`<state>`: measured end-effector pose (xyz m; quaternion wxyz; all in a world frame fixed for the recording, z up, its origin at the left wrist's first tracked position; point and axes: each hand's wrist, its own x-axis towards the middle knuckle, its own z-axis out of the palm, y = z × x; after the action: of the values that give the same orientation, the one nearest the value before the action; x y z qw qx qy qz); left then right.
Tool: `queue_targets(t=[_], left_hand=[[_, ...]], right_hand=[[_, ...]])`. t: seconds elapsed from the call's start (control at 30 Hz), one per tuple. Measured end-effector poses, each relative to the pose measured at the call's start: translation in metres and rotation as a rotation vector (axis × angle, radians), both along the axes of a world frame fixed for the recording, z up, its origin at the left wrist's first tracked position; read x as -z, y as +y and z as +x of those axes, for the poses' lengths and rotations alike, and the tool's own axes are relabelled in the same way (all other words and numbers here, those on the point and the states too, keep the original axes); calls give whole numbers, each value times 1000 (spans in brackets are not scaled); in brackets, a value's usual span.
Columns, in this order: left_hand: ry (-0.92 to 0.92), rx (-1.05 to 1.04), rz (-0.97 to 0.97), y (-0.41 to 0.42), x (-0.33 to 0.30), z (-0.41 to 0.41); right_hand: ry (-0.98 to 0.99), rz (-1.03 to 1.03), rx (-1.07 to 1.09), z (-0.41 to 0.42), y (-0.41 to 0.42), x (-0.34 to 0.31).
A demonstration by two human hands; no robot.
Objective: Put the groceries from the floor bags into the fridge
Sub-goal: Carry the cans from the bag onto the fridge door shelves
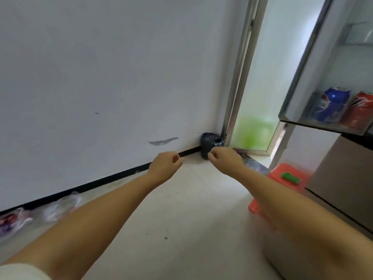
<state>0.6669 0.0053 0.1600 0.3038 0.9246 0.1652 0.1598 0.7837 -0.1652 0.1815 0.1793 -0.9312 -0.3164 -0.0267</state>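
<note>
Both arms are stretched forward over the floor point(181, 229), and each grip is loosely curled and holds nothing: the left hand point(164, 165) and the right hand point(226, 160) side by side. The clear grocery bags point(60, 207), something purple blurred inside, lie against the wall at about eight o'clock, well apart from both hands and nearer the left. The open fridge point(323, 81) stands at two o'clock, a blue can point(331, 106) and a red can point(359, 110) on its shelf.
</note>
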Motion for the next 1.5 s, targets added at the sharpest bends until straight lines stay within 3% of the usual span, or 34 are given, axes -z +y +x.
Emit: queue_targets(t=[0.33,0.63,0.93,1.2,1.33,1.5], left_hand=[[161,-202,-68,210,42,-129],[171,-401,-250,353,93,-177],[248,-643,-365,547,137,-225],[292,-916,-467,705,174,-340],[330,-919,-479,798,193,-391],[503,-825,-490,894,216,-453]], right_hand=[[53,-138,-227,-100,223,44],[64,-282,-372,-116,388,85],[116,-426,-615,-128,627,135],[133,-490,-872,-215,841,174],[189,-496,-889,-268,933,202],[293,-569,-840,-324,1024,241]])
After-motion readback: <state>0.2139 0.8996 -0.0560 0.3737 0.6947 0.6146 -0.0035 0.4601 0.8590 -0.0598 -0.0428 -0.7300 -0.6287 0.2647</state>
